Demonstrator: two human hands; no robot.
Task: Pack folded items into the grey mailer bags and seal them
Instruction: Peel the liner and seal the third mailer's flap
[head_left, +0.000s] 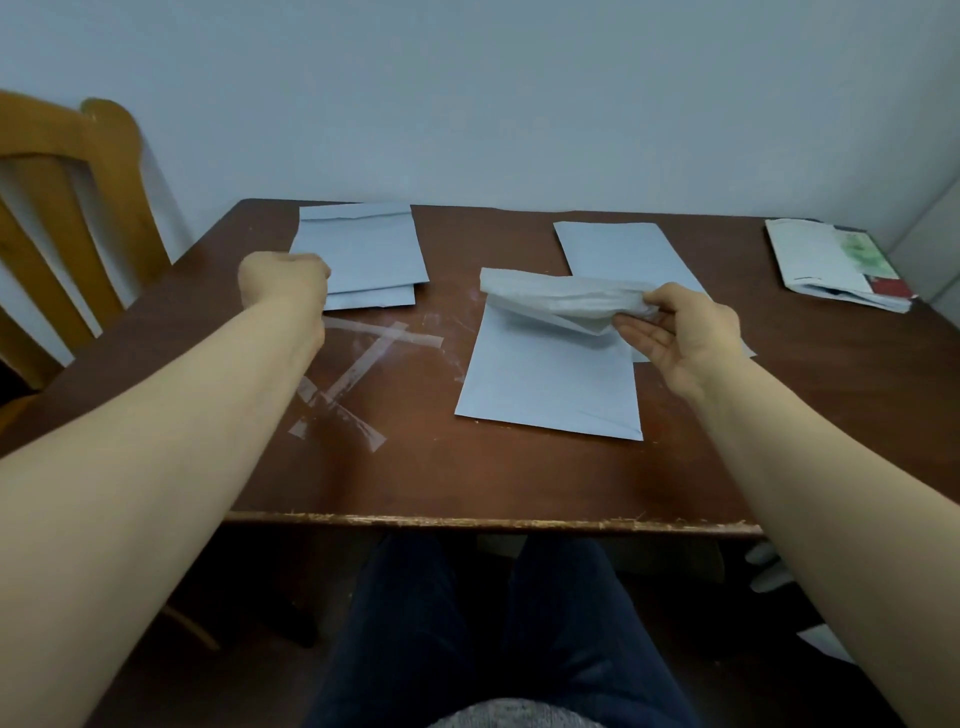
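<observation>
A grey mailer bag (545, 384) lies flat on the brown table (467, 478) in front of me. My right hand (675, 332) pinches a folded white item (561, 299) at its right end, held just above the top edge of that bag. Another grey mailer bag (618, 249) lies behind it, partly under my right hand. At the back left, two stacked grey mailer bags (363, 249) rest on the table. My left hand (283, 280) is curled in a fist at the stack's near left corner; whether it grips the stack's edge is hidden.
Strips of clear tape (358, 374) are stuck crosswise on the table left of centre. A pile of papers and booklets (836, 265) sits at the back right corner. A wooden chair (62, 218) stands at the left. A wall rises right behind the table.
</observation>
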